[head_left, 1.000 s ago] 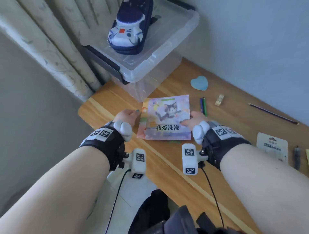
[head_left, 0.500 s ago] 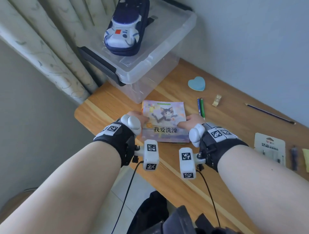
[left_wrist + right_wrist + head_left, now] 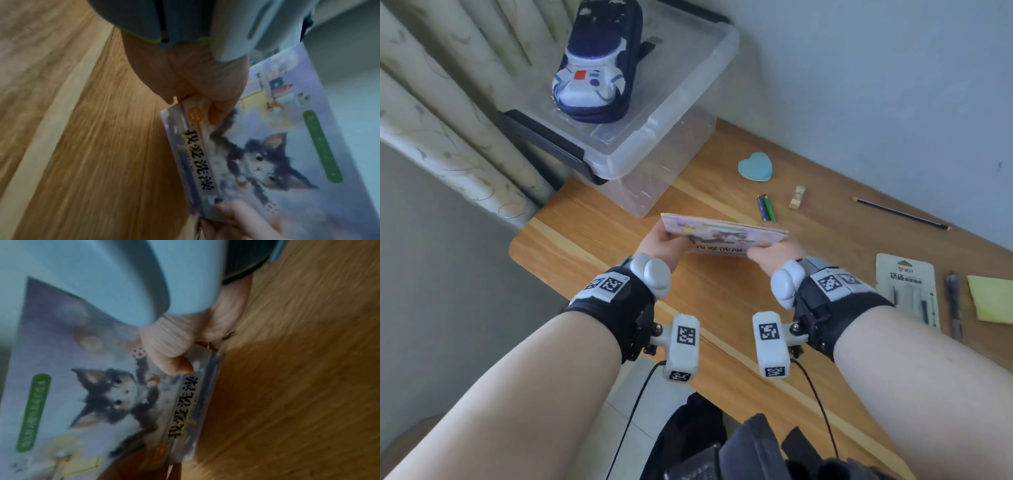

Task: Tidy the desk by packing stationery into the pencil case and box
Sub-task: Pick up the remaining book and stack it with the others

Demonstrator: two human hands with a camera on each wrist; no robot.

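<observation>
A thin picture book (image 3: pixel 722 234) with a cat on its purple cover is held off the wooden desk (image 3: pixel 592 233), tilted up at its far edge. My left hand (image 3: pixel 664 245) pinches its left near corner, thumb on the cover (image 3: pixel 218 104). My right hand (image 3: pixel 774 255) pinches the right near corner, thumb on top (image 3: pixel 174 360). The cover (image 3: pixel 277 162) fills both wrist views (image 3: pixel 82 386). A navy and white astronaut pencil case (image 3: pixel 595 65) lies on the lid of the clear plastic box (image 3: pixel 671 113) at the back left.
On the desk lie a blue heart-shaped notepad (image 3: pixel 755 166), two coloured pencils (image 3: pixel 766 208), a small eraser (image 3: pixel 797 197), a dark pencil (image 3: pixel 900 213), a refill pack (image 3: pixel 906 287), a pen (image 3: pixel 953 308) and a yellow notepad (image 3: pixel 991 303). Curtain stands left.
Both hands took hold of the book's near corners and lifted it off the desk; it now tilts up, where a second ago it lay flat.
</observation>
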